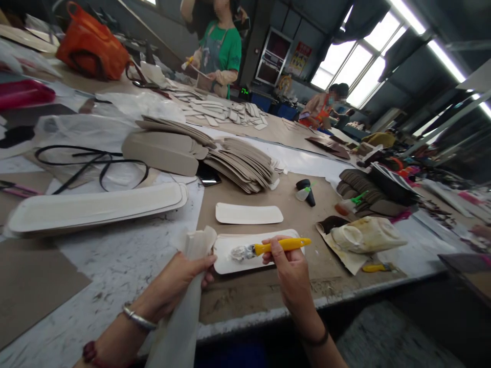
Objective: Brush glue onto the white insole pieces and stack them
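My right hand (pixel 288 266) grips a yellow-handled brush (pixel 282 246), its bristle end resting on a white rounded panel (pixel 230 261) that lies on the brown board near the table's front edge. My left hand (pixel 179 283) holds a long stack of pale panels (pixel 180 327) that hangs past the table edge, their top beside the white panel. Another white panel (pixel 248 213) lies just behind.
A long pile of white panels (pixel 92 207) lies at the left, grey panel stacks (pixel 230 161) behind it. A crumpled glue container (pixel 366 234), small glue bottles (pixel 306 192) and dark pieces (pixel 360 186) sit at the right. Two other people work at the far end.
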`<state>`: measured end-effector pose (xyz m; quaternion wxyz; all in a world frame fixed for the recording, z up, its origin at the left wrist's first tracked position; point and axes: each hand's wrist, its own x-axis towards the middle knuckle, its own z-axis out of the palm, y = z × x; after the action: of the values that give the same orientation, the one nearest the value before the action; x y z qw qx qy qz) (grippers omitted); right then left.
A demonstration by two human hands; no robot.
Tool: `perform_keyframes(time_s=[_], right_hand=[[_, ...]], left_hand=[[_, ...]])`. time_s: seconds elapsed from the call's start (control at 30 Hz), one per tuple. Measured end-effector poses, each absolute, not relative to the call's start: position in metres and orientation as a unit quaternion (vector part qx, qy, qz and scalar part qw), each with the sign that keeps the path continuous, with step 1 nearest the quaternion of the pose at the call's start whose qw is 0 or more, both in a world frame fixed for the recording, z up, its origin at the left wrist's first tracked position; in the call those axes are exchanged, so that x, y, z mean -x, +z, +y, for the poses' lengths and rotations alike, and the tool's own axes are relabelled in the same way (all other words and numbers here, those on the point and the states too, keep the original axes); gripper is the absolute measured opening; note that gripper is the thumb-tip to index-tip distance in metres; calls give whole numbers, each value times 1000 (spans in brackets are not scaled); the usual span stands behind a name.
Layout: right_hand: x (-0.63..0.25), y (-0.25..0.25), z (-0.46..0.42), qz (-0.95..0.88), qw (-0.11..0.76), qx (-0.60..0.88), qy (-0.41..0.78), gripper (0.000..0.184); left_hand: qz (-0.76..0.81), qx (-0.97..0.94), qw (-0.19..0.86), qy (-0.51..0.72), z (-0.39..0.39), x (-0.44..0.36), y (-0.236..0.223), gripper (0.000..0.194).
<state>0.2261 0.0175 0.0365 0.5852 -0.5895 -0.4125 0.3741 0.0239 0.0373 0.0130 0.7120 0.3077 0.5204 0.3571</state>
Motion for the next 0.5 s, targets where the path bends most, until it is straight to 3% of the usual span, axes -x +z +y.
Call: perform_keyframes(time_s=[0.3, 0.5], right_hand=[[-201, 34, 17, -425, 574, 597, 366, 42], [-236, 28, 11, -504, 525, 650, 219, 28]], left_hand=[[506, -333, 715, 351, 36, -20, 12, 37], [523, -347, 698, 345, 35, -20, 6, 38]])
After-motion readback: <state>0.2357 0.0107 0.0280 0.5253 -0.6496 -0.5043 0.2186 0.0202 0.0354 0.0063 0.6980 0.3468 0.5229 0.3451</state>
